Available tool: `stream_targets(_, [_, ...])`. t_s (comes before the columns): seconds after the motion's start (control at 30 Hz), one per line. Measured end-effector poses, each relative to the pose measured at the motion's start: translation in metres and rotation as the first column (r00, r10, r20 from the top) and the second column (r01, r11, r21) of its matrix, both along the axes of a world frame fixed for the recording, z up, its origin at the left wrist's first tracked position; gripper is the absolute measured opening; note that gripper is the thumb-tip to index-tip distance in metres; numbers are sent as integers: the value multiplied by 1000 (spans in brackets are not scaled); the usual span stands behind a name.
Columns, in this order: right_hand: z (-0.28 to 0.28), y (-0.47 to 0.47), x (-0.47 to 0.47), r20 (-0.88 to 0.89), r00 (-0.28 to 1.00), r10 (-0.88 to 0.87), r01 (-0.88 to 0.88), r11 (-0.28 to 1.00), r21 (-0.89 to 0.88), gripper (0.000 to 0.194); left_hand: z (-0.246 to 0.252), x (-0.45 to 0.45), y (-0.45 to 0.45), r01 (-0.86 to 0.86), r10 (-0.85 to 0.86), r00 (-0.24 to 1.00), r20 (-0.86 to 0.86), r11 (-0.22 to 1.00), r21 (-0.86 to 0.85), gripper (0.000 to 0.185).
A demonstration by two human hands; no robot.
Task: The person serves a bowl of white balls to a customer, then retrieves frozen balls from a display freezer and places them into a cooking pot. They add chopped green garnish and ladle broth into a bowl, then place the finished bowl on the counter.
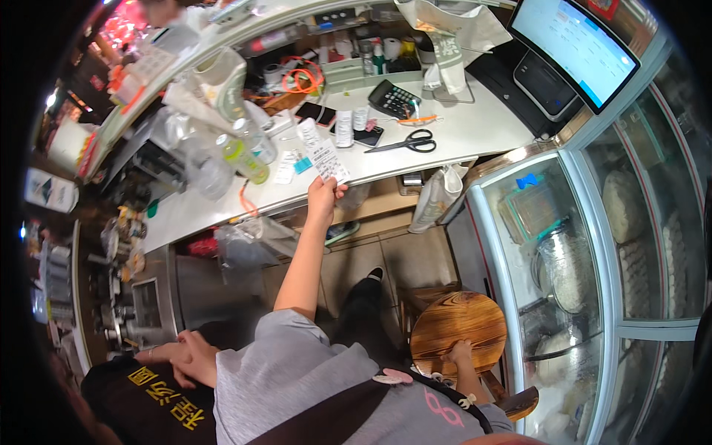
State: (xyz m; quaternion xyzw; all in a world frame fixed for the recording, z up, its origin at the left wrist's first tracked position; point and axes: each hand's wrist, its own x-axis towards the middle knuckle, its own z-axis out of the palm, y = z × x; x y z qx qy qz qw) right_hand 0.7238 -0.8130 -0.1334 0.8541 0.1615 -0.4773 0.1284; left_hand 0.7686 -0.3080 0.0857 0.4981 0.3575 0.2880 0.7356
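Observation:
My left hand [327, 199] reaches over the counter's front edge, pinching the lower end of a printed paper receipt [329, 160]. Another slip [285, 167] and a small teal packet [303, 164] lie just left of it. To its right, more slips [344, 128] partly cover a smartphone [369, 137]. Black-handled scissors [417, 142] lie beside them, blades towards the papers. My right hand [458, 352] rests on the round wooden seat [470, 317] of a stool, with nothing visible in it.
A calculator [394, 99], drink bottles [245, 158] and a touchscreen terminal [575, 44] stand on the white counter [467, 130]. A glass-door refrigerator [556, 289] bounds the right side. At lower left sits a co-worker in black [167, 400], hands together; other people are partly visible at upper left.

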Motion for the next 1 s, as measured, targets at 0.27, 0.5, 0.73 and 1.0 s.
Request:
stream_targets(0.27, [79, 179, 184, -350, 793, -498, 499, 202, 843, 14, -97, 68, 36, 81, 44, 952, -303, 918, 388, 49])
stream_targets(0.5, [207, 461, 392, 284, 838, -466, -240, 153, 959, 18, -85, 72, 87, 183, 45, 967, -249, 556, 811, 35])
stream_targets(0.73, [235, 640, 591, 809, 505, -300, -751, 308, 583, 25, -91, 77, 118, 362, -79, 922, -380, 527, 769, 17])
stream_targets(1.0, [232, 738, 701, 871, 489, 51, -578, 767, 279, 28, -91, 84, 124, 365, -100, 913, -396, 635, 681, 13])
